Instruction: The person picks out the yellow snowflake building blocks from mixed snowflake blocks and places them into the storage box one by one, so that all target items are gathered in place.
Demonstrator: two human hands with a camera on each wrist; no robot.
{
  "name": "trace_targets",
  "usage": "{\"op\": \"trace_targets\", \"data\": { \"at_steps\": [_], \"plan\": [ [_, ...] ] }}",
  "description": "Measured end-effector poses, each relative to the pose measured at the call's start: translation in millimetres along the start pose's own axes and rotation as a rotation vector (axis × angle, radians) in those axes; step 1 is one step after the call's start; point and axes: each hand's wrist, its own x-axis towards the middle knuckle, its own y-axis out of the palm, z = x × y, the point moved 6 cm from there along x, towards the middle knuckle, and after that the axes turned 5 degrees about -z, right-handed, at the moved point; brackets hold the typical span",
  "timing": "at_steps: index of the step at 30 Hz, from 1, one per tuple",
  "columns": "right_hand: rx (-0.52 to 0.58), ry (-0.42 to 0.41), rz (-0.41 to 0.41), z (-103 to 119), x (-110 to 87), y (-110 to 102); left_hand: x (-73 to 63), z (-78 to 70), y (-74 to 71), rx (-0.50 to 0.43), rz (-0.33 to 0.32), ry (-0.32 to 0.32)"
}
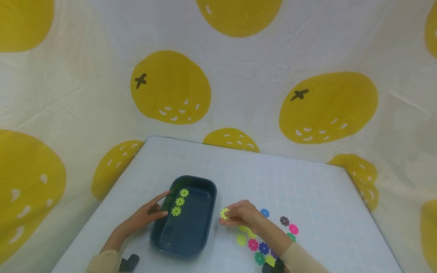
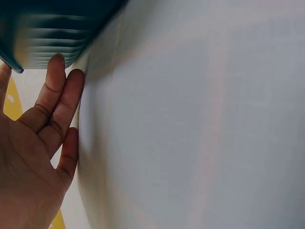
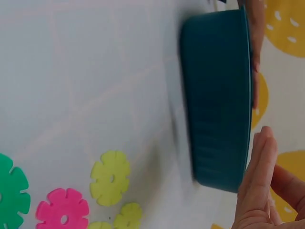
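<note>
My right hand (image 1: 243,214) pinches a yellow notched plastic disc (image 1: 224,213) between thumb and fingers, just right of a dark blue-green tray (image 1: 181,246). In the right wrist view the fingers of that hand (image 3: 259,181) are beside the tray wall (image 3: 217,95), and the disc is hidden. Inside the tray, three yellow discs (image 1: 179,201) lie in a row along the left side. My left hand (image 1: 145,214) rests at the tray's left rim with its fingers spread. The left wrist view shows that hand's (image 2: 43,129) extended fingers against the ribbed tray wall (image 2: 52,43).
Loose discs lie right of the tray, partly under my right forearm: pink (image 1: 253,244), dark blue (image 1: 264,248), green (image 1: 259,258), yellow (image 1: 241,240), blue (image 1: 264,212) and dark grey (image 1: 284,220). A fruit-print cloth (image 1: 239,94) hangs behind the white gridded table (image 1: 290,182).
</note>
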Motion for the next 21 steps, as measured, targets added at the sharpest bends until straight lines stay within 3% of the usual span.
{"op": "trace_targets", "data": {
  "at_steps": [21],
  "plan": [
    [-0.046, -0.018, 0.092, 19.5, 6.1, 28.8, -1.7, -3.3, -0.5, -0.003, 0.014, 0.012]
  ]
}}
